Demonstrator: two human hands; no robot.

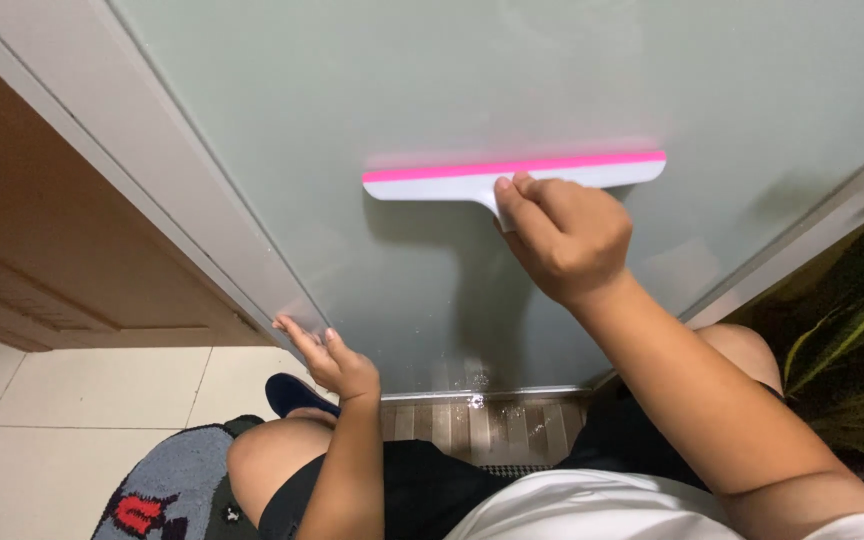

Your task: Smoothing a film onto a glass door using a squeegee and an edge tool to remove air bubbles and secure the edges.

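Observation:
My right hand [564, 238] grips the handle of a white squeegee [452, 184] with a pink rubber blade. The blade lies flat against a frosted glass door panel [382, 90], near its middle. My left hand [330, 358] rests with fingers apart on the lower left edge of the glass panel, where it meets the white frame [122, 150]. I am crouched low, with my knees in front of the door.
A wooden door [42, 240] stands at the left. White floor tiles [72, 400] lie below, with a grey mat [167, 485] and a dark slipper [292, 393] near my left knee. Green leaves [852, 340] show at the right. Water drops sit at the door's bottom rail [472, 398].

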